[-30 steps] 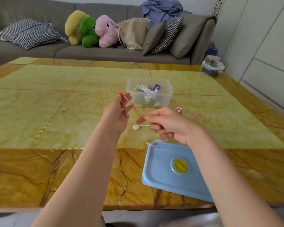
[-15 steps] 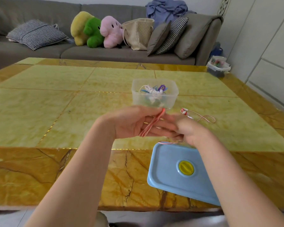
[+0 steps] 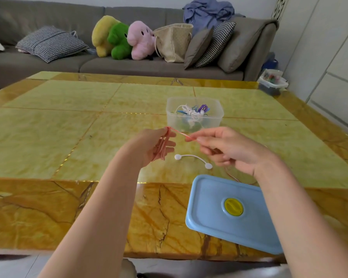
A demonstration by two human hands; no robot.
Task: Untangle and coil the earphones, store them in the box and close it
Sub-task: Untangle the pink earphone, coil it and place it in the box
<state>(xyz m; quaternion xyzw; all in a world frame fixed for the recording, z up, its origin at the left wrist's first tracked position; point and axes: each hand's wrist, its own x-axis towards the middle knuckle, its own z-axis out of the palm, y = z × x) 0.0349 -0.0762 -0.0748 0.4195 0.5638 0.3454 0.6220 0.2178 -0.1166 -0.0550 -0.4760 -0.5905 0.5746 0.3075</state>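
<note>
At centre frame the hands have drawn apart again after meeting, the left hand (image 3: 155, 144) holding the coiled loops of the pink earphones (image 3: 163, 146) and the right hand (image 3: 227, 148) pinching a taut strand, winding unfinished before the open box (image 3: 216, 117) on the counter (image 3: 68, 127).

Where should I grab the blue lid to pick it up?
Grab the blue lid by its near edge, which seems to overhang the table edge. Come from below and in front, thumb on top, since it lies flat.
</note>
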